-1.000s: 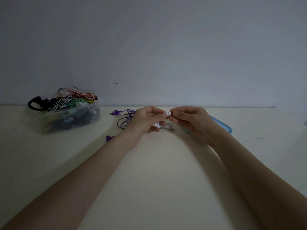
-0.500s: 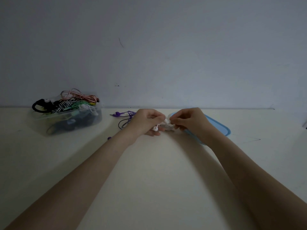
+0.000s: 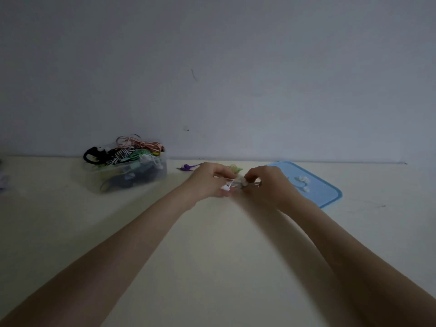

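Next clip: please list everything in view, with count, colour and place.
white earphones: one set, white, pinched between both hands, low over the table
box: one, clear, back left, heaped with tangled cables of many colours
purple earphones: one set, purple, on the table behind the left hand
bundle: one, pale green, behind the hands; too blurred to identify
lid: one, blue, flat at right
small pieces: about three, white, on the lid
table: one, cream
wall: one, grey
left hand: fingers curled
right hand: fingers curled
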Motion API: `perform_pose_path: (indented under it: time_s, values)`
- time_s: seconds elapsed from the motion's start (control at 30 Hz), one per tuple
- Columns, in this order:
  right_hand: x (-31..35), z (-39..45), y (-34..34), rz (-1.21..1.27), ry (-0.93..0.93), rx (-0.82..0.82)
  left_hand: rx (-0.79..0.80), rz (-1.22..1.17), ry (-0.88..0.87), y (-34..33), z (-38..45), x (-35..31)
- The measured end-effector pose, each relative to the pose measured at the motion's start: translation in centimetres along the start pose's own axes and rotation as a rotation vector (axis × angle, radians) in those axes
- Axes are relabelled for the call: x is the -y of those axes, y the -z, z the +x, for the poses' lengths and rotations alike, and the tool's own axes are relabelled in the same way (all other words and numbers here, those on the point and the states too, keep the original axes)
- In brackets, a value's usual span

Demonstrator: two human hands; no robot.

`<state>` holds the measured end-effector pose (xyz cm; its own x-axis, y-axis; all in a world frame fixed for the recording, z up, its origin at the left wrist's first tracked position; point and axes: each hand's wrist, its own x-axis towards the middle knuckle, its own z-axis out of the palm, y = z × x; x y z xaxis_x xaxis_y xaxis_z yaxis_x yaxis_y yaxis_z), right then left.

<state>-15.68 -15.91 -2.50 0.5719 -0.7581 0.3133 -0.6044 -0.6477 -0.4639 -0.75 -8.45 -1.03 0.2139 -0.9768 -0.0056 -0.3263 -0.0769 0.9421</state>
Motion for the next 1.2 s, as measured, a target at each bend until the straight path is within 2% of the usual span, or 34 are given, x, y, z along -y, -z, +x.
perform_pose_path:
  time_s: [0.17, 0.37, 0.43, 0.6, 0.7, 0.77, 0.87, 1.0, 1.1, 1.2]
  values:
    - [3.1, 2.3, 1.5, 0.100, 0.078, -0.101, -0.174, 0.171, -0.233, 3.6, -0.6, -0.9]
    - [11.1, 7.6, 0.9, 0.198, 0.218, -0.123, -0.422, 0.233, -0.347, 11.5, -2.2, -3.1]
    - [13.6, 9.1, -0.2, 0.192, 0.242, -0.113, -0.481, 0.294, -0.352, 14.2, -2.6, -3.0]
    - [19.3, 11.4, -4.3, 0.194, 0.287, -0.047, -0.581, 0.285, -0.214, 20.1, -3.9, -0.5]
    - [20.9, 12.0, -6.4, 0.133, 0.304, 0.109, -0.555, 0.340, -0.059, 21.8, -4.4, 1.8]
    - [21.1, 12.0, -7.3, 0.112, 0.303, 0.195, -0.513, 0.484, -0.025, 22.3, -4.3, 3.1]
    - [21.1, 11.9, -7.8, 0.085, 0.319, 0.224, -0.399, 0.752, -0.026, 22.8, -4.6, 3.4]
    - [21.3, 11.9, -8.3, 0.009, 0.345, 0.224, -0.244, 0.861, -0.018, 23.0, -4.9, 2.5]
    - [22.0, 11.9, -9.1, -0.098, 0.340, 0.197, -0.339, 0.970, -0.058, 22.9, -5.0, 1.7]
    - [22.3, 11.5, -9.3, -0.104, 0.316, 0.148, -0.439, 1.056, -0.115, 22.0, -5.1, 0.8]
